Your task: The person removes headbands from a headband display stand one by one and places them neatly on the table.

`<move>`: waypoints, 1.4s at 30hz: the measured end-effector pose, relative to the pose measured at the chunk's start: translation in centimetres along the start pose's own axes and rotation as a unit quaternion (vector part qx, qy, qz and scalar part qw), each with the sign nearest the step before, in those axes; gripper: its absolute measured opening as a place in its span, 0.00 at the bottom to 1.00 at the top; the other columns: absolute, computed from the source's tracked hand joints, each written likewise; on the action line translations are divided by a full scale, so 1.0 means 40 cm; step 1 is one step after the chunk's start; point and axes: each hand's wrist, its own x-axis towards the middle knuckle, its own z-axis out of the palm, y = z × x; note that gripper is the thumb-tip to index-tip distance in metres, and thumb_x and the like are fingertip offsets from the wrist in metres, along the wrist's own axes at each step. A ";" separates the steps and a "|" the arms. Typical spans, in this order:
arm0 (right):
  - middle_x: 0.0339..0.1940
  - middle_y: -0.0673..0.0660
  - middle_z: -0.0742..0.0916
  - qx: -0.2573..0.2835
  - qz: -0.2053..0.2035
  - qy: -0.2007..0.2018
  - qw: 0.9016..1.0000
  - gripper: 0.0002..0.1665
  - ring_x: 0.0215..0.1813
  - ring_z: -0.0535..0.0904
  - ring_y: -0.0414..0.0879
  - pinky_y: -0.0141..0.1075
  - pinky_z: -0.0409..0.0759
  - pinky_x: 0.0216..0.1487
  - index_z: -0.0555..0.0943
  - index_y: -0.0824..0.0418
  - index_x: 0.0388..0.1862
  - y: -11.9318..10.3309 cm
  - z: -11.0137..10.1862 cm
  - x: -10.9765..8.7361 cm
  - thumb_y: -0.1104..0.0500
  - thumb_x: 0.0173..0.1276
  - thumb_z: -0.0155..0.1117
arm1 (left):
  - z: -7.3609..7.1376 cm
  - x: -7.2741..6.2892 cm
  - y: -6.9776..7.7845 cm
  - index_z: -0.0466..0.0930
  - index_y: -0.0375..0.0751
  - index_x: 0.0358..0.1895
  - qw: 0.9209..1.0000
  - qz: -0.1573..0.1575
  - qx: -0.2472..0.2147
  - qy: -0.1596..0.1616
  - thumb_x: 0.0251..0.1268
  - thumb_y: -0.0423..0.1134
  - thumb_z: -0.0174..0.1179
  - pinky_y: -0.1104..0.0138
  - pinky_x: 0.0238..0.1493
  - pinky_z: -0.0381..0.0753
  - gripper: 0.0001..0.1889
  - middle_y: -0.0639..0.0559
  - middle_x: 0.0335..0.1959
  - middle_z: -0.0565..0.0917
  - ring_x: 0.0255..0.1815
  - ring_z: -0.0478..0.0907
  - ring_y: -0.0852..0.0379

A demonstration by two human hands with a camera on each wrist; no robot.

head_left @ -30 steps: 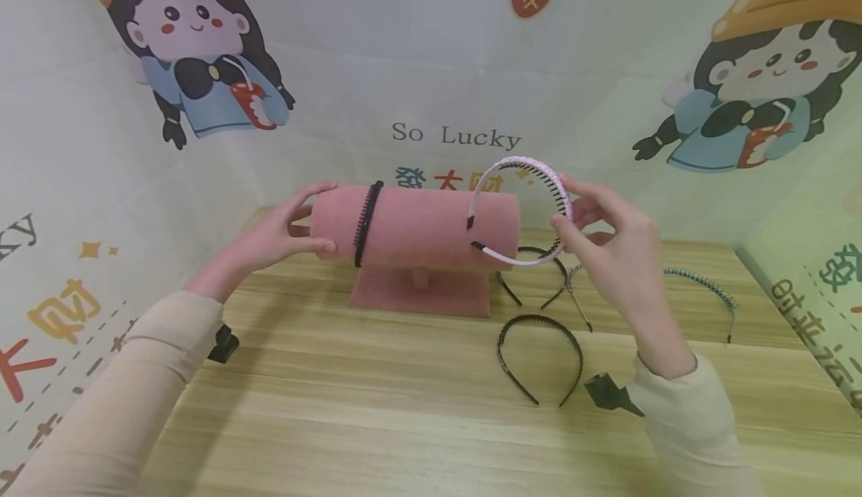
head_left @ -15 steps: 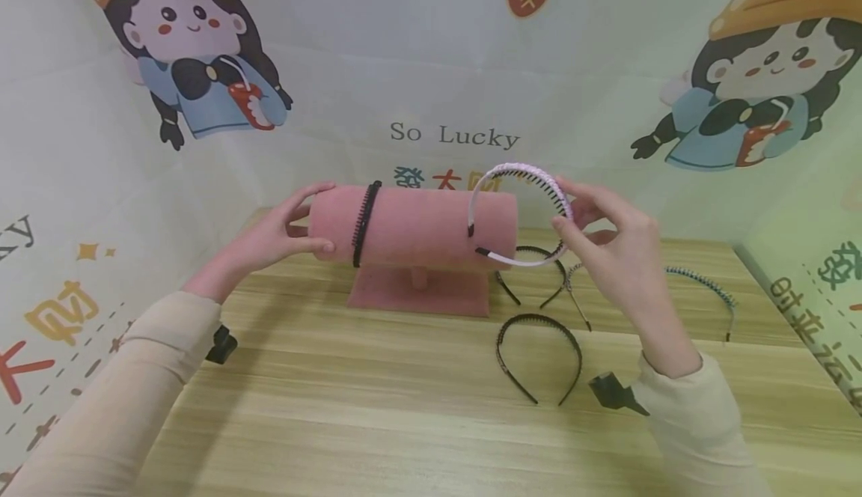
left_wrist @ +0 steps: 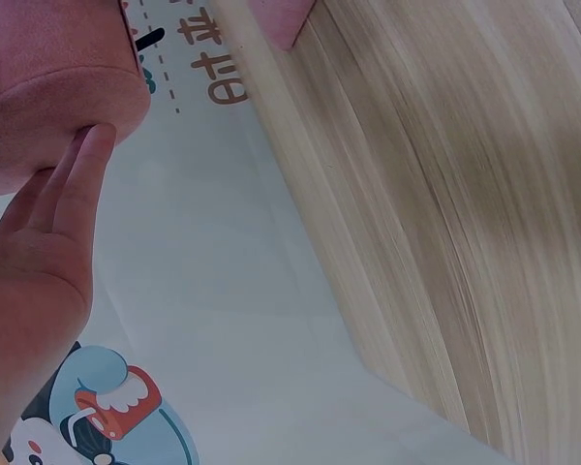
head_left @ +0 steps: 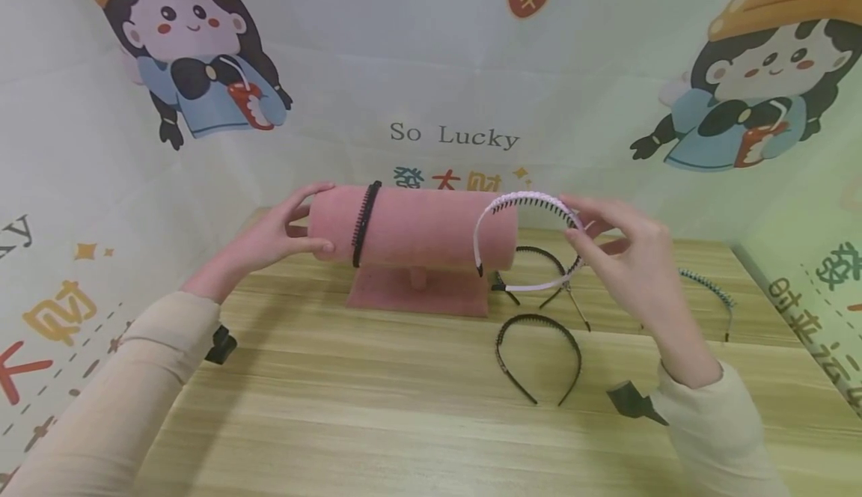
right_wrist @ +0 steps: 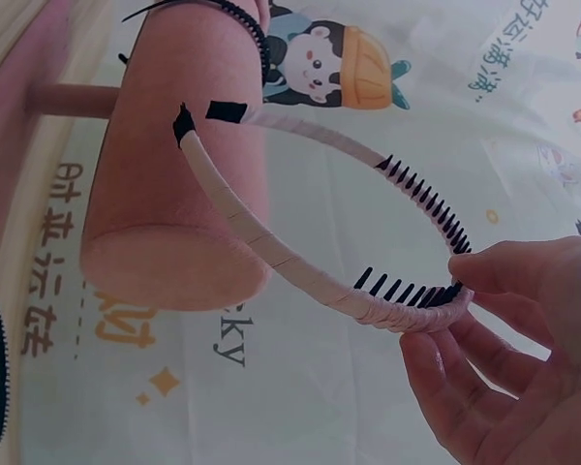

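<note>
A pink padded headband stand (head_left: 434,227) has a horizontal roll on a short post and flat base. Around the roll's left part sits a black toothed headband (head_left: 364,224). My left hand (head_left: 259,239) holds the roll's left end, thumb on the front and fingers reaching the top; the left wrist view shows its fingers (left_wrist: 85,184) against the pink end. With thumb and fingers, my right hand (head_left: 629,257) pinches a lilac wrapped headband (right_wrist: 271,254) with black inner teeth at its arch. Its black-tipped ends point left, overlapping the roll's right end in the right wrist view.
A black headband (head_left: 539,319) lies on the wooden table (head_left: 377,422) in front of the stand. Behind it are another black headband (head_left: 562,265) and a thin headband (head_left: 578,310). A blue beaded headband (head_left: 710,281) lies farther right. Printed cloth (head_left: 431,48) walls the back and sides.
My right hand has lowered the lilac headband and moved it slightly right, away from the roll's middle. The left hand stays on the roll's end.
</note>
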 end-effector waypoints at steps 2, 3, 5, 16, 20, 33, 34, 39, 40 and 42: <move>0.41 0.57 0.88 -0.002 -0.002 -0.003 1.000 0.21 0.38 0.77 0.22 0.16 0.79 0.34 0.84 0.56 0.58 0.006 -0.003 -0.004 0.66 0.66 0.67 | 0.000 0.000 0.001 0.50 0.74 0.75 1.000 -0.002 0.001 0.000 0.63 0.41 0.68 0.47 0.61 0.79 0.45 0.46 0.78 0.59 0.66 0.76 0.37; 0.41 0.57 0.89 -0.004 -0.004 -0.005 1.000 0.21 0.38 0.77 0.22 0.16 0.79 0.34 0.84 0.55 0.58 0.010 -0.004 -0.007 0.66 0.66 0.67 | 0.000 0.000 0.002 0.50 0.74 0.75 1.000 -0.002 0.002 0.000 0.63 0.41 0.68 0.47 0.61 0.79 0.45 0.46 0.78 0.59 0.66 0.76 0.37; 0.42 0.57 0.89 -0.007 -0.007 -0.007 1.000 0.20 0.38 0.77 0.21 0.16 0.79 0.34 0.84 0.56 0.57 0.017 -0.007 -0.011 0.66 0.66 0.67 | 0.001 0.000 0.003 0.50 0.74 0.75 1.000 -0.003 0.001 0.000 0.63 0.41 0.68 0.46 0.61 0.79 0.45 0.45 0.78 0.60 0.66 0.76 0.37; 0.45 0.59 0.90 -0.042 -0.018 -0.032 0.998 0.17 0.39 0.75 0.15 0.13 0.78 0.34 0.86 0.59 0.53 0.061 -0.023 -0.042 0.67 0.66 0.67 | 0.002 -0.004 0.003 0.50 0.74 0.75 1.000 -0.006 -0.005 0.000 0.63 0.41 0.68 0.46 0.62 0.79 0.45 0.46 0.78 0.59 0.68 0.74 0.37; 0.44 0.58 0.91 -0.052 -0.016 -0.049 0.997 0.17 0.39 0.75 0.15 0.14 0.78 0.35 0.86 0.56 0.53 0.079 -0.032 -0.056 0.66 0.67 0.67 | 0.002 -0.004 0.002 0.50 0.75 0.75 1.000 -0.006 -0.003 0.002 0.63 0.41 0.68 0.47 0.61 0.79 0.45 0.46 0.78 0.60 0.67 0.75 0.37; 0.40 0.56 0.91 -0.105 -0.006 -0.106 0.989 0.14 0.31 0.79 0.26 0.25 0.79 0.30 0.86 0.56 0.51 0.144 -0.058 -0.103 0.65 0.68 0.66 | 0.004 0.001 -0.003 0.50 0.74 0.75 1.000 -0.001 -0.001 0.006 0.63 0.40 0.68 0.48 0.61 0.79 0.45 0.46 0.77 0.61 0.66 0.75 0.37; 0.40 0.57 0.91 -0.107 -0.003 -0.113 0.988 0.14 0.31 0.79 0.27 0.26 0.79 0.29 0.86 0.56 0.51 0.150 -0.060 -0.107 0.65 0.68 0.66 | 0.004 0.001 -0.002 0.50 0.74 0.75 1.000 -0.002 -0.001 0.006 0.63 0.40 0.68 0.48 0.61 0.79 0.45 0.46 0.77 0.61 0.67 0.75 0.37; 0.38 0.58 0.91 -0.118 -0.005 -0.133 0.984 0.14 0.30 0.82 0.32 0.27 0.81 0.29 0.87 0.58 0.49 0.187 -0.069 -0.129 0.66 0.65 0.68 | 0.004 0.000 -0.001 0.50 0.72 0.76 1.000 -0.002 -0.002 0.006 0.63 0.39 0.68 0.49 0.61 0.79 0.46 0.45 0.78 0.60 0.66 0.75 0.37; 0.37 0.58 0.91 -0.119 -0.010 -0.136 0.984 0.14 0.30 0.82 0.32 0.27 0.81 0.29 0.87 0.58 0.48 0.196 -0.071 -0.134 0.67 0.64 0.68 | 0.004 0.001 -0.002 0.50 0.72 0.76 1.000 -0.002 -0.003 0.006 0.63 0.39 0.68 0.50 0.61 0.80 0.46 0.45 0.78 0.60 0.66 0.76 0.37; 0.35 0.56 0.90 -0.116 -0.016 -0.143 0.983 0.14 0.29 0.81 0.31 0.26 0.81 0.28 0.87 0.59 0.47 0.211 -0.076 -0.145 0.68 0.62 0.70 | 0.004 0.001 -0.002 0.49 0.71 0.76 1.000 -0.001 -0.004 0.005 0.63 0.39 0.68 0.51 0.60 0.80 0.46 0.45 0.78 0.60 0.66 0.76 0.37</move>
